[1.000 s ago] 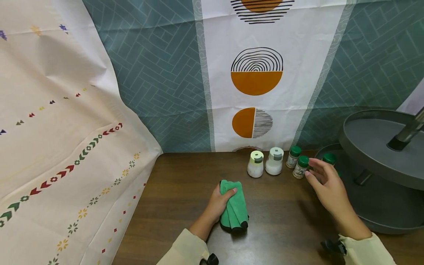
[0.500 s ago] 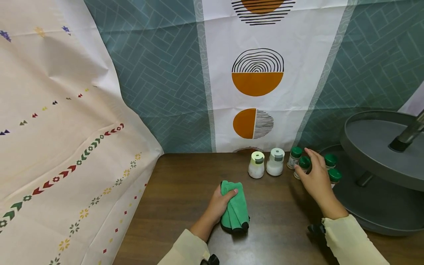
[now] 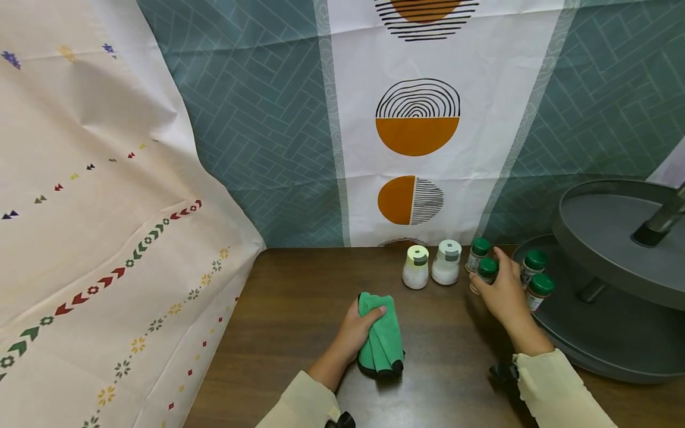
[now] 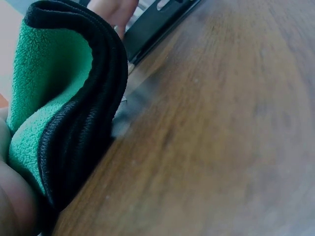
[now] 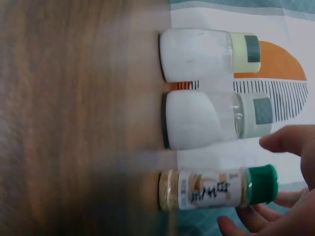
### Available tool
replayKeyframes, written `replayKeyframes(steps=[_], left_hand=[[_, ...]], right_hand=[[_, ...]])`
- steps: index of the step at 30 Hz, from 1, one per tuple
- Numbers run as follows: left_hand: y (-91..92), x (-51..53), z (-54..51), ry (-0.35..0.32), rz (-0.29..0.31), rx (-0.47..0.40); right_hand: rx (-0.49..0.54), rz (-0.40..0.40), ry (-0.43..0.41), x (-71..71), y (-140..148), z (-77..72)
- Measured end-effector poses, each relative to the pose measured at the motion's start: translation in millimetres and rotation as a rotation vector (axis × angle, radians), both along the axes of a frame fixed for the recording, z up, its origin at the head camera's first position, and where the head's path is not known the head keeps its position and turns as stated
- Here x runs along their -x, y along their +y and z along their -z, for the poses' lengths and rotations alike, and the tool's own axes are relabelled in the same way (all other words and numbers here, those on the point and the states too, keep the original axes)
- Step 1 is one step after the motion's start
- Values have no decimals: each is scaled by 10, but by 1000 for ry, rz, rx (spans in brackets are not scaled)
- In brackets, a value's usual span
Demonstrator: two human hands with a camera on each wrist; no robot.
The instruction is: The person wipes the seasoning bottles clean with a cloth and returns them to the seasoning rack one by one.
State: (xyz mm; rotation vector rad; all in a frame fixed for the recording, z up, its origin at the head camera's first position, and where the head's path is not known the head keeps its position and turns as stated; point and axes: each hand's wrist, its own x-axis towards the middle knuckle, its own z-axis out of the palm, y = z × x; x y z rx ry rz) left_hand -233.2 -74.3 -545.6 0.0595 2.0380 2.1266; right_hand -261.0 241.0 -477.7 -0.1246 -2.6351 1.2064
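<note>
My left hand (image 3: 354,333) grips a folded green cloth with black edging (image 3: 381,339) over the table, thumb on its top face. In the left wrist view the cloth's (image 4: 64,113) bound edge is curved in folds. At the right, my right hand (image 3: 505,288) is around a small green-capped seasoning jar (image 3: 487,268), fingers on its far right side and thumb on its left. A gap shows between the thumb (image 5: 283,140) and the jar's cap (image 5: 263,184) in the right wrist view. That jar stands upright; a second green-capped jar (image 3: 478,252) is just behind it.
Two white shakers (image 3: 415,268) (image 3: 447,264) stand left of the jars, near the wall cloth. A grey two-tier round tray (image 3: 615,351) occupies the right side, with two green-capped jars (image 3: 535,267) (image 3: 539,289) on its lower tier. A patterned cloth (image 3: 134,267) hangs at left.
My right hand has moved left, away from the tray's jars to around the near table jar, its thumb passing to the jar's left side. The left hand and cloth stay put.
</note>
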Motion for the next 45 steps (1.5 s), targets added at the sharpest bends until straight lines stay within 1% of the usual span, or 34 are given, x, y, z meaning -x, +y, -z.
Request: replayKeyframes(steps=[2,5,8,10,15,18,21,24,27,29,33,36,40,43,45], left_hand=[[-3,-2,10,0,-8,3],[-9,-1,22,0,-16,8],[-15,-6,11,-3,-19,1],[-13,-12,-5,-8,-22,-8],[16,-13,-35,-23,-40,-38],[44,8,-50,-24,-52,-31],[59,19,-109,-13,-59,-18],[67,12,-214,11,-54,-29],[62,-14,-356,34,-42,-52],[60,-35,-473,57,-30,-75],[62,-74,-733,123,-5,-88],[70,-109,-925,160,19,-75],[86,-184,-1166,174,36,-63],[104,-229,-1298,184,40,-42],[114,-252,-1352,202,50,-5]], right_hand=[[13,-12,0,-8,-16,23],[24,-23,-30,-26,-37,57],[34,-28,-65,-37,-47,82],[41,-21,-75,-41,-44,91],[44,-10,-74,-42,-11,130],[51,-25,-73,-49,15,136],[75,-51,-54,-56,22,106],[88,-91,-4,-67,-1,51],[94,-154,39,-99,-57,-32],[102,-198,61,-132,-107,-102],[109,-260,114,-213,-218,-246],[94,-308,161,-279,-302,-350],[77,-370,224,-350,-408,-456],[89,-407,257,-392,-462,-501],[82,-426,273,-423,-483,-516]])
